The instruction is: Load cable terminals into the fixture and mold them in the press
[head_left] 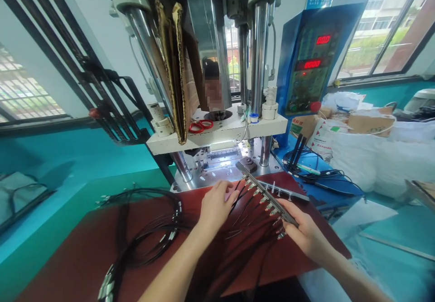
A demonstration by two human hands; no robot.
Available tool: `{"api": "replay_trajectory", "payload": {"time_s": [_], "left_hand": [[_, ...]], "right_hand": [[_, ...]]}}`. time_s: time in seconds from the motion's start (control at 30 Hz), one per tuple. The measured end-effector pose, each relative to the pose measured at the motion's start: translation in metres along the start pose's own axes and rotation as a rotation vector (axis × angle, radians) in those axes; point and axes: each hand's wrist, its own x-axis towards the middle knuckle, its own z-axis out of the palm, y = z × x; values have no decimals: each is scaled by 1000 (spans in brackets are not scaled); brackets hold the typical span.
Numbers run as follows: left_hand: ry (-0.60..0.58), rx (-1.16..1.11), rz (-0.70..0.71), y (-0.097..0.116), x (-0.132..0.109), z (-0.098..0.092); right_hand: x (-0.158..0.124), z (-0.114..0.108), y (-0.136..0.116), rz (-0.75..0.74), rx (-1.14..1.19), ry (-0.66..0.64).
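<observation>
The right hand (306, 234) grips the near end of a long metal bar (267, 195), thumb on top and fingers wrapped beneath. The bar runs diagonally from this hand up and left toward the press (217, 89), its far end close to the lit die area (220, 157). A row of small metal connectors (261, 200) sits along the bar, each with a black cable (244, 220) trailing down and left over the red mat (102, 247).

The left hand (214, 207) lies just left of the bar's middle, palm down, fingers loosely curled with the tips on the cables near the connectors. Whether it pinches a single cable cannot be determined.

A second, similar bar (288, 194) lies flat on the mat just beyond the held one, at the mat's far right edge.

A loose coil of black cables (149, 229) lies on the left part of the mat, with bare metal ends (107, 284) bunched at the near left corner.

On the press's white platen (224, 132) rest red-handled scissors (200, 126). A folded cardboard sheet (175, 66) stands against the left column. To the right stands a blue control panel (309, 61) with red digit displays and a red button (315, 106). Beyond it are white bags (380, 157) and cardboard boxes (369, 123).
</observation>
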Motion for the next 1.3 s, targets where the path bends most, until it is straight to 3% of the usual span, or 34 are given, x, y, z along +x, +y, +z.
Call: {"api": "replay_trajectory", "payload": {"time_s": [0.1,0.2,0.33,0.43,0.5,0.57,0.67,0.77,0.97,1.13,1.3], "left_hand": [[-144,1,-54,-13,12,7],[-126,48,-42,-18,11,10],[-98,83,-17,-13,-3,-10],[-57,60,192,3,-28,-18],[-34,114,382,16,-50,-10],[-43,223,483,26,-68,5],[-103,339,440,32,-83,28],[-151,361,369,31,-84,38],[-214,345,356,35,-79,38],[-206,360,337,39,-76,39],[-228,323,307,44,-73,39]], "right_hand": [[0,5,5,17,-4,18],[0,8,10,41,7,43],[-1,15,19,104,84,109],[-2,22,23,98,178,139],[-3,27,22,78,255,141],[-5,31,20,77,322,158],[-10,34,15,116,393,179],[-14,35,11,210,476,163],[-16,34,0,422,676,211],[-16,33,-7,453,642,228],[-16,38,7,373,588,209]]}}
